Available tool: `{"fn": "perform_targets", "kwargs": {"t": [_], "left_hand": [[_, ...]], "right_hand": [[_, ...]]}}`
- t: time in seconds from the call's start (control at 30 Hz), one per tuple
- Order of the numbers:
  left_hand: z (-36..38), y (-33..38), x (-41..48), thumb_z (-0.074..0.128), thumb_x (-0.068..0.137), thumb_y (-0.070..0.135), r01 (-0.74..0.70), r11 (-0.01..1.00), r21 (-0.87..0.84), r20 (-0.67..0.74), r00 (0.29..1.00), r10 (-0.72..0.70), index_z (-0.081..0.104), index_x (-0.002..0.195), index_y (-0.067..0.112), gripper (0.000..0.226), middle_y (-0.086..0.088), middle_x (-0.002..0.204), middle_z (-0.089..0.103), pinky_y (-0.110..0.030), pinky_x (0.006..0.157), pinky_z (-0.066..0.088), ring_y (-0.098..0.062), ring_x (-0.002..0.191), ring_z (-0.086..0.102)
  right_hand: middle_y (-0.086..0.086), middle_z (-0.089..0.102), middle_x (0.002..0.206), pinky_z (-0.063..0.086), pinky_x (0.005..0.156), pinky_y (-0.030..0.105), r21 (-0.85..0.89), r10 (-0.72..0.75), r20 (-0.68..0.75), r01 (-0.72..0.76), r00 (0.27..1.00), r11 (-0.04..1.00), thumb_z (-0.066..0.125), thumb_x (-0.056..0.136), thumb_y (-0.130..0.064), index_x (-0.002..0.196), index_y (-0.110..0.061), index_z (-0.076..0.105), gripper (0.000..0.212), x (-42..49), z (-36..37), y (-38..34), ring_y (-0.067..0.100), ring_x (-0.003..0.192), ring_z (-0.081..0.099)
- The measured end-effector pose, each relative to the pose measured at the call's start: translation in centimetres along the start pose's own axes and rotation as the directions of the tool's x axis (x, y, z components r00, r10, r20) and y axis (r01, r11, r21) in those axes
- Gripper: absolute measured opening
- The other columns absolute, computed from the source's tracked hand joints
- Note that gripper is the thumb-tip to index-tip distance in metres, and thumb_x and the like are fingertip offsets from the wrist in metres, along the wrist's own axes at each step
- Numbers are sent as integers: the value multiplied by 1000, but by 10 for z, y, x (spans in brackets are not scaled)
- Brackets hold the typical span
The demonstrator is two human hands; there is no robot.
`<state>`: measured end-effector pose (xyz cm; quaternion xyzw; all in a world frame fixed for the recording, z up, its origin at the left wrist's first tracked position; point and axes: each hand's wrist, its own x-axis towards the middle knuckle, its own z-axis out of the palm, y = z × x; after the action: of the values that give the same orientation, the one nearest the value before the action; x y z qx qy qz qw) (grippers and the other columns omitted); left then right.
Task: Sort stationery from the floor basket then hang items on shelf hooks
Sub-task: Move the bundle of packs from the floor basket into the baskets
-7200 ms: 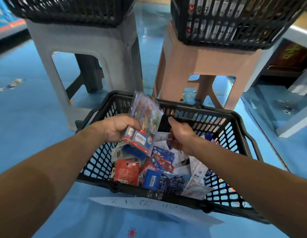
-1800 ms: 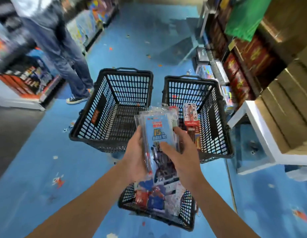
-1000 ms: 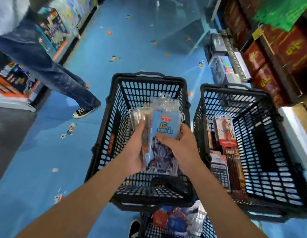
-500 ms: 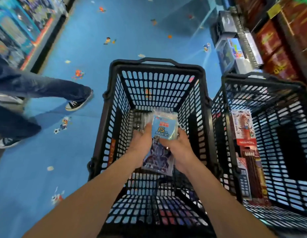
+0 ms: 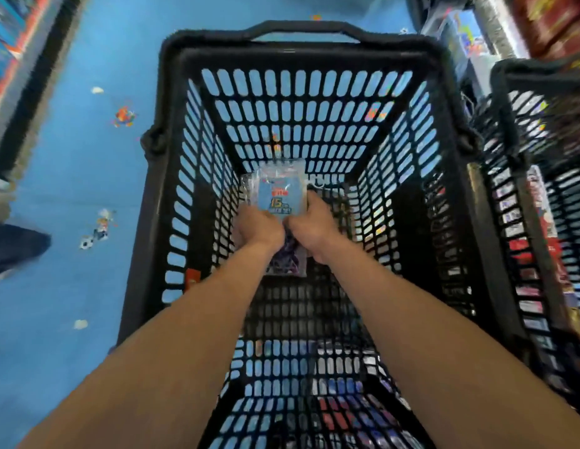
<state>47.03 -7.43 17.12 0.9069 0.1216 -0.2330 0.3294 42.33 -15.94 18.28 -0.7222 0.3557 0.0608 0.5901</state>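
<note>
- Down at the bottom of the black basket [image 5: 172, 202], the stack of packets [image 5: 280, 196] sits low against the mesh floor, pale blue card face up, clear wrap catching the light.
- Left hand [image 5: 258, 226] is clasped on the stack's left edge, right hand [image 5: 309, 223] clasped on its right edge, thumbs close together over the middle; both are grasping the same bundle.
- A second ago that bundle was held up above the rim; half a second ago it was partway in; now it is right down inside, so the sorted group looks as good as delivered.
- Not let go yet, though: the release seems to be the step in hand.
- Nothing else shows inside this basket.
- Just beside it on the right, a second basket [image 5: 515, 196] carries upright carded packs [image 5: 541, 222].
- Beyond lies the blue floor [image 5: 71, 157]; no shelf hooks in view, so hanging is probably well off.
</note>
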Motion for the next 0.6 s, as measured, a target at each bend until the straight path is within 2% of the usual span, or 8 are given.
{"fn": "perform_targets", "kwargs": {"t": [0.07,0.13,0.2,0.23,0.27,0.37,0.5,0.6], "left_hand": [[11,0,1,67,94,27,3,996,89,29,1000,-6,52,138,4,52,-20,137,58,-47,99,53,-40,121,59],[20,-1,-2,67,96,30,3,980,197,44,999,-12,36,150,-1,70,-23,148,44,-47,106,47,-40,133,49],[24,-1,-3,68,96,30,-7,969,245,21,1000,2,32,151,-2,74,-23,150,38,-46,107,43,-41,136,43],[25,-2,-3,68,96,30,-9,971,237,11,1000,6,35,150,-2,71,-22,149,39,-46,106,44,-40,134,44],[26,-4,-2,68,95,28,-14,975,223,-3,1000,15,39,148,0,66,-22,147,40,-46,104,47,-40,131,46],[24,-7,-7,66,97,22,-37,982,183,-34,998,44,47,142,5,51,-18,141,43,-41,88,48,-37,118,54],[19,-18,-15,63,98,25,-147,977,157,-58,986,158,51,140,11,45,-15,132,51,-40,83,52,-34,108,59],[6,-23,-26,67,94,22,-206,970,126,-27,977,211,57,133,16,41,-9,123,60,-39,73,51,-24,97,60]], "right_hand": [[-1,71,104,60,84,38,-210,6,-36,-14,999,978,75,83,-8,95,-23,58,26,10,-3,8,20,96,69],[-1,72,96,57,65,32,-397,27,-97,-64,995,916,80,81,-27,97,-20,63,25,15,-11,11,19,83,68],[-4,61,83,38,49,25,-479,48,-101,-91,994,873,81,82,-37,96,-19,58,33,14,-18,11,13,68,57],[-3,57,85,35,49,25,-503,60,-97,-101,993,858,80,83,-40,101,-19,55,37,13,-19,11,14,70,55],[0,59,93,39,54,27,-537,56,-98,-100,994,837,79,83,-44,108,-18,55,43,12,-20,12,19,79,58],[8,59,120,53,77,37,-634,-19,-93,-44,996,772,78,82,-48,124,-18,52,58,11,-18,17,30,105,61],[7,55,125,54,85,41,-684,-155,-7,108,988,722,78,83,-41,131,-21,49,59,-2,-22,15,30,110,58],[8,55,126,53,90,42,-635,-197,42,178,980,752,76,87,-30,131,-17,50,53,-17,-30,10,30,114,55]]}}
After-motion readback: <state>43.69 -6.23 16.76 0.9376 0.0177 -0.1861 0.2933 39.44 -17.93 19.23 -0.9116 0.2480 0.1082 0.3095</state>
